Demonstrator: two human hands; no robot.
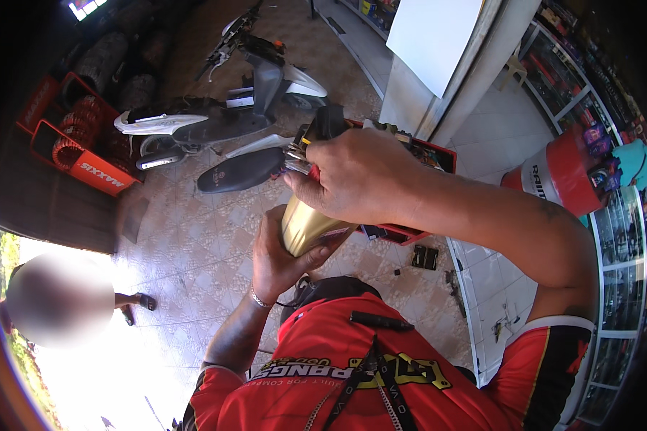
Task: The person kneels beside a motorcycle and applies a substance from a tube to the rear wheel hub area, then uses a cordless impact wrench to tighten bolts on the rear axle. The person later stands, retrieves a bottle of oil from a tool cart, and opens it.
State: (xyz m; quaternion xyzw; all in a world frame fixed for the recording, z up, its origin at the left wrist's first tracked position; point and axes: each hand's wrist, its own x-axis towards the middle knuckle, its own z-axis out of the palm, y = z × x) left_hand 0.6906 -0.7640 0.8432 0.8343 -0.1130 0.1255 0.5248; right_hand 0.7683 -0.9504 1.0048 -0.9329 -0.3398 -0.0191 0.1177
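My left hand (271, 253) wraps round a gold bottle (305, 224) in front of my chest. The bottle's upper end points away from me, under my other hand. Over that end, my right hand (356, 172) is closed, its thumb and fingers pinched together. A small bit of red (314, 172) shows between thumb and fingers; what they grip is mostly hidden. Just beyond the fingertips, a loose dark seat (241, 171) and some metal parts appear, but I cannot tell whether the fingers touch any of them.
A partly stripped scooter (266, 90) stands ahead. A red tray (446, 159) of parts sits behind my right forearm. Red racks (86, 161) hold tyres at left. A person (61, 298) is in the bright doorway. Glass display cases (618, 287) and a red-and-white drum (553, 176) line the right.
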